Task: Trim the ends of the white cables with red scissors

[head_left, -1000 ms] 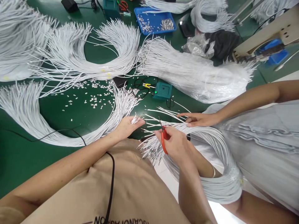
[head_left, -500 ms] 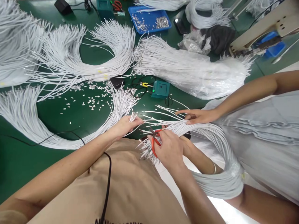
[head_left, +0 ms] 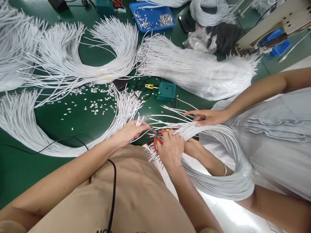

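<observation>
My left hand (head_left: pixel 128 133) is closed on a small bunch of white wire ends (head_left: pixel 139 121), which stick up past the thumb. In my right hand (head_left: pixel 171 149) are red-handled cutting pliers (head_left: pixel 155 143), their handles spread and their jaws pointing at my left fingertips. Whether the jaws touch a wire there is too small to tell. Beside the pliers, a thick looped bundle of white wires (head_left: pixel 233 152) fans its loose ends toward my hands. A co-worker's hand (head_left: pixel 211 117) lies on top of this bundle, and their other arm (head_left: pixel 209 158) passes under it.
On the green table (head_left: pixel 73 119) lie scattered metal bits (head_left: pixel 96 108), a curved wire bundle (head_left: pixel 65 150) and a plastic-wrapped bundle (head_left: pixel 201 71). A teal box (head_left: pixel 166 91) with a yellow clip stands behind my hands. Farther back is a blue tray (head_left: pixel 153 24). A black cord (head_left: pixel 113 194) hangs over my front.
My right hand has moved left with the pliers, bringing their jaws up to my left fingertips. The handles have spread. My left hand has stayed almost in place.
</observation>
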A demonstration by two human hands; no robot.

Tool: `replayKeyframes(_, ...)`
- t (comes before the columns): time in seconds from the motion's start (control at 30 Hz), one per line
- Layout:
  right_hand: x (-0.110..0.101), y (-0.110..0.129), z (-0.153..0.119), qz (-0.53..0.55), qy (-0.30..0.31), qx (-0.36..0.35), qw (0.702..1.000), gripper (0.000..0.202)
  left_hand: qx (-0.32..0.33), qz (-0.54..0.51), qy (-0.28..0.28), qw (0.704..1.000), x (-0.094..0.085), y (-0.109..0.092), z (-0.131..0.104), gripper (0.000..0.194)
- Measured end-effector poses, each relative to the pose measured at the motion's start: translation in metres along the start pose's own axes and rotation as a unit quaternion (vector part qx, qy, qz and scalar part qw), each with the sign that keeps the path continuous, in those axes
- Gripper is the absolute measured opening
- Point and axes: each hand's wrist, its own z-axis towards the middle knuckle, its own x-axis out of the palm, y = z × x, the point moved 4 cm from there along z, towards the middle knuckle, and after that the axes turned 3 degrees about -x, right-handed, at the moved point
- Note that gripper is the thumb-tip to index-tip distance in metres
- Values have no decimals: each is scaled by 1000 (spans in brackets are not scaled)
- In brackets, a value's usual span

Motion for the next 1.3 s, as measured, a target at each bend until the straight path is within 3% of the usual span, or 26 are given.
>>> replayKeyframes(0.4,11,-3,-9,1,1,9,1000,22,-6,-10,11,1000,0,0,1,29)
replayKeyframes(0.8,14,-6,-11,0,-59,9,998,22,-26,6,7,1000,0,-1,-3,26)
replayKeyframes(1.3,16,-8,-9,5,-53,5,999,15,-21,14,-10,1000,2,-6,-7,27)
